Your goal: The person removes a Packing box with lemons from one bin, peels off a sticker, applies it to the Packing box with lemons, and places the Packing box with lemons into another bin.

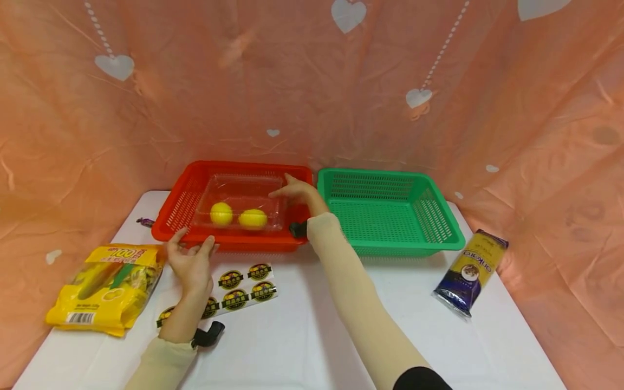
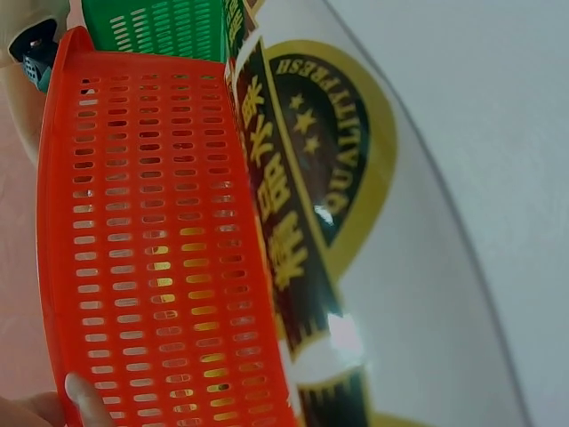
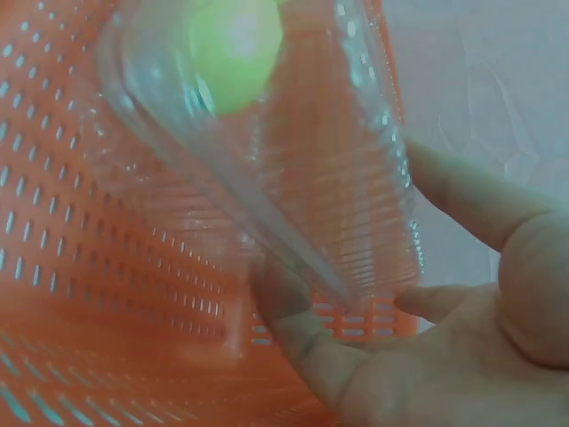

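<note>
My right hand [image 1: 302, 194] grips the right end of a clear plastic box [image 1: 241, 187], thumb on one side and fingers curled at its lower edge [image 3: 356, 298]. Inside the box lie two yellow, lemon-like fruits [image 1: 221, 214]. The box sits within the outline of a red basket [image 1: 177, 233], tilted in the right wrist view. At the basket's front rim is my left hand [image 1: 192, 265], palm up with fingers loosely bent and nothing held. In the left wrist view its fingertips [image 2: 84, 396] are right at the rim of the basket.
A green basket [image 1: 390, 252] stands right of the red one. A yellow snack bag [image 1: 104, 287] lies at left, a sticker sheet [image 1: 246, 286] under the left forearm, a purple-gold packet [image 1: 472, 273] at right. A small purple-wrapped item [image 1: 145, 222] lies beside the red basket.
</note>
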The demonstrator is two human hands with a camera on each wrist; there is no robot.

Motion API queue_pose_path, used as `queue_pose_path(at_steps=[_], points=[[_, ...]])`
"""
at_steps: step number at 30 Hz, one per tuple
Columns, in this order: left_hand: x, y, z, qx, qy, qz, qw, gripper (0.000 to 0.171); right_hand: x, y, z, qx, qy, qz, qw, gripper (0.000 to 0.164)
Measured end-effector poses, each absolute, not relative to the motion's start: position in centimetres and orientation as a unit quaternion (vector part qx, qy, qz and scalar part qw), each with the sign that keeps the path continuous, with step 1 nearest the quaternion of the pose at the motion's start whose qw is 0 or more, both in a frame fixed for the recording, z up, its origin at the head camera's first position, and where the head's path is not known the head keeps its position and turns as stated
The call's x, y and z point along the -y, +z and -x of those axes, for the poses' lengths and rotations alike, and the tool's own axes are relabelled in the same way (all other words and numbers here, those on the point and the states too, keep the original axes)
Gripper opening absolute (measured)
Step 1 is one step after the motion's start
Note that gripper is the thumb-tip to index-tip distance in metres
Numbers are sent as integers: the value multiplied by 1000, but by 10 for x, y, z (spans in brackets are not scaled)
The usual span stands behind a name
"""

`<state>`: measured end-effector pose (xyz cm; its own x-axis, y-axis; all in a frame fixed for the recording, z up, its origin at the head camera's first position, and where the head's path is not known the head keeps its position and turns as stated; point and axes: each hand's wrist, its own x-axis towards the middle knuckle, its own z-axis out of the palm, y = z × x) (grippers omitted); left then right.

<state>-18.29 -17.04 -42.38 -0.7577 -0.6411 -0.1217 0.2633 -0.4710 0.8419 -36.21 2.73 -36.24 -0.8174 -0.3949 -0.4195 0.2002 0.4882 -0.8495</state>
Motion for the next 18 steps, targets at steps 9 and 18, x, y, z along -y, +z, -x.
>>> queue_pose_path(at_steps=[9, 18], points=[[170, -424, 184, 426, -836, -206, 278, 55, -27, -364, 363, -798, -515, 68, 305, 90], [171, -425, 186, 435, -830, -215, 275, 55, -23, -362, 361, -790, -534, 47, 296, 82]])
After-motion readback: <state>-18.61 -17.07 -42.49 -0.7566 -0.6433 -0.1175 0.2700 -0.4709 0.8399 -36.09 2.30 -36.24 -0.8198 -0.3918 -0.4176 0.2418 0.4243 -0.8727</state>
